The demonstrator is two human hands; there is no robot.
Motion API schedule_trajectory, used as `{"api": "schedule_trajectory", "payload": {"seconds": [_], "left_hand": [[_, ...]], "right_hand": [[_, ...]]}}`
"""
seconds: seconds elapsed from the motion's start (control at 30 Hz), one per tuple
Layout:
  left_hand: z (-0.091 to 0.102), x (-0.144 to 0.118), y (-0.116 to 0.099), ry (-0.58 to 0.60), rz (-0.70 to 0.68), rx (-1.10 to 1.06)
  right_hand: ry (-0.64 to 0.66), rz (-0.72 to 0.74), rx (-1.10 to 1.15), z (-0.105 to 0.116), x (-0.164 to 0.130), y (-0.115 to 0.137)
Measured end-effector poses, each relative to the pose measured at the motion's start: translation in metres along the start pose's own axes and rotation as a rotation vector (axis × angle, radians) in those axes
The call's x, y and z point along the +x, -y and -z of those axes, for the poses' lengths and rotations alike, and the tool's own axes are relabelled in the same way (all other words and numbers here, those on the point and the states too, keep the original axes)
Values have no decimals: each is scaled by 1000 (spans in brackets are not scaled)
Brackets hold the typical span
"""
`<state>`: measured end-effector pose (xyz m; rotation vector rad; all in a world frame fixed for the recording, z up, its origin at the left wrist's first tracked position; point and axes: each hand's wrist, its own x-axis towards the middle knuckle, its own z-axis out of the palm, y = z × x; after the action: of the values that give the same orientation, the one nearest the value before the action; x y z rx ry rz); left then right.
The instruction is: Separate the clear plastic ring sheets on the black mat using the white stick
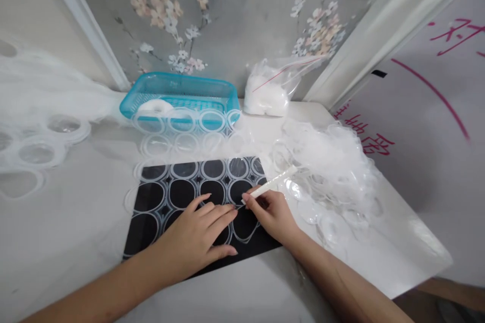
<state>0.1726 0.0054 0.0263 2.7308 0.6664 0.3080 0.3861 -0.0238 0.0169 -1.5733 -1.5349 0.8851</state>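
A clear plastic sheet with rows of white-edged rings (197, 180) lies over a black mat (252, 256), its far part reaching up against the blue basket. My left hand (200, 234) rests on the sheet with fingers spread, holding nothing. Between the thumb and fingers of my right hand (273, 216) is a slim, flat white stick (277, 181), its lower tip touching or just above the sheet beside my left fingertips. The stick's exact kind does not show. My left hand and forearm hide some of the rings.
At the back stands a blue plastic basket (180, 85) with a white roll (154, 106) in it. Right of that is a zip bag of white material (267, 93). Loose clear rings and scraps (333, 161) heap at the right, and more ring sheets (41, 106) pile at the left.
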Motion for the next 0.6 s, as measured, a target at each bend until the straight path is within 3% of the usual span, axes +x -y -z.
{"api": "schedule_trajectory", "payload": {"seconds": [0.23, 0.37, 0.47, 0.53, 0.6], "left_hand": [[-15, -4, -4, 28, -23, 136], [-10, -8, -5, 64, -48, 136], [-4, -10, -4, 109, -40, 110], [0, -10, -4, 127, -35, 80], [3, -10, -3, 132, -29, 56]], "right_hand": [[29, 257, -184, -2, -10, 1], [114, 412, -478, -8, -23, 0], [158, 540, -645, -6, -17, 2], [45, 533, -639, 5, 2, 6], [-201, 428, -569, 27, 25, 13]]}}
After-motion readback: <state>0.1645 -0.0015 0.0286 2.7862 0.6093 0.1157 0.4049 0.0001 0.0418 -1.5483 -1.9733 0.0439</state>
